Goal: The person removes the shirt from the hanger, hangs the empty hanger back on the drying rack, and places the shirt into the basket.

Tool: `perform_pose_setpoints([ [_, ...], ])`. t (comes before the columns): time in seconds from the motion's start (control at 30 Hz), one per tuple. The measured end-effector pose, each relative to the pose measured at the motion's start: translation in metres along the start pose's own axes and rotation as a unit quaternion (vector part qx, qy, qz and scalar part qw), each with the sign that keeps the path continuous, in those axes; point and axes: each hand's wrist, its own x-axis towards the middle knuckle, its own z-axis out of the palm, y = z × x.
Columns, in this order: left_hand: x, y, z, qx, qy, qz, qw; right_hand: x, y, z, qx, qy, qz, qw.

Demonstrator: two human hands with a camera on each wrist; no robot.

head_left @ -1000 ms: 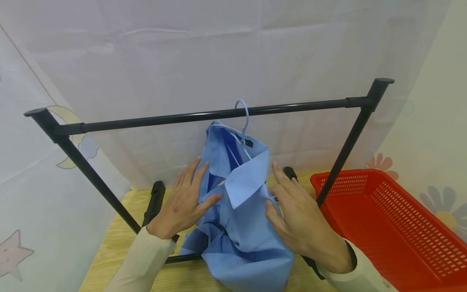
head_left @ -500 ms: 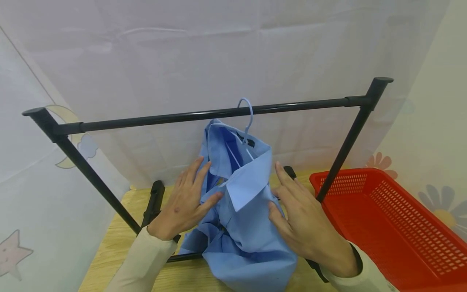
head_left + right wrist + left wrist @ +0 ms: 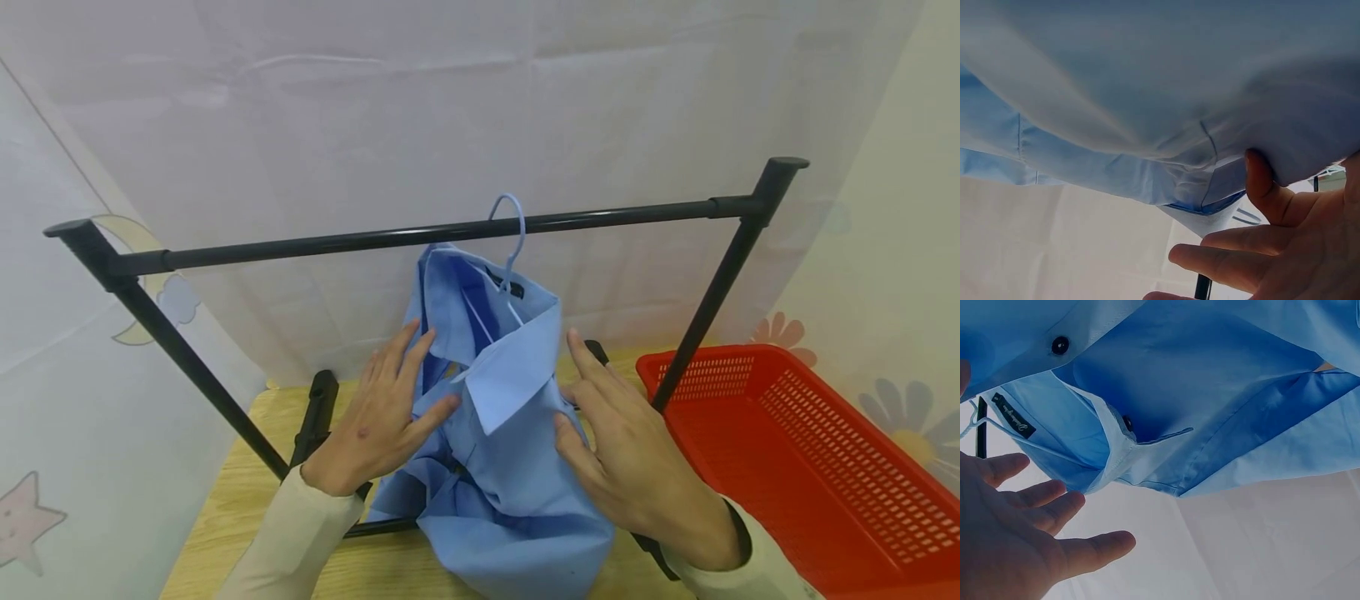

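A light blue shirt hangs from a pale blue hanger, whose hook goes over the black top bar. Its collar stands out toward me, and the lower cloth drapes in folds. On the shirt's left side is my left hand, fingers spread and straight. The left wrist view shows that palm holding nothing, with dark buttons and a black neck label on the shirt. My right hand stands at the right side with fingers extended. Its thumb is against or very near the cloth.
The black rack's slanted posts rise at left and right. A red perforated basket stands at the right of the wooden table. A low crossbar passes by the shirt's lower part. Pale patterned sheeting hangs behind.
The hanger hook has swung slightly to the right and up on the bar, and the shirt has shifted a little rightward. My right hand has moved slightly right; the left has barely moved.
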Motion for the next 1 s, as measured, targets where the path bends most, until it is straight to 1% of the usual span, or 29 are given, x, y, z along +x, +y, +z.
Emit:
perform_pose_setpoints([
  [0.17,0.000,0.002,-0.002,0.000,0.012,0.015,0.9998,0.000,-0.001,-0.002,0.006,0.005,-0.004,1.0000],
  [0.33,0.000,0.003,-0.004,-0.006,0.023,0.027,0.9993,-0.002,-0.003,-0.004,0.015,-0.007,0.005,0.9998],
  [0.5,-0.002,0.002,-0.004,-0.001,0.041,0.046,0.9981,-0.004,-0.004,-0.003,0.019,-0.010,0.001,0.9998],
  [0.67,-0.003,0.001,-0.005,-0.002,0.055,0.055,0.9970,-0.007,-0.004,-0.003,0.020,-0.016,0.005,0.9997],
  [0.87,-0.002,0.002,-0.005,0.008,0.078,0.071,0.9944,-0.013,-0.004,-0.001,0.026,-0.023,0.016,0.9993],
  [1.0,-0.002,0.002,-0.003,0.010,0.082,0.075,0.9938,-0.015,-0.003,0.000,0.030,-0.023,0.014,0.9992],
])
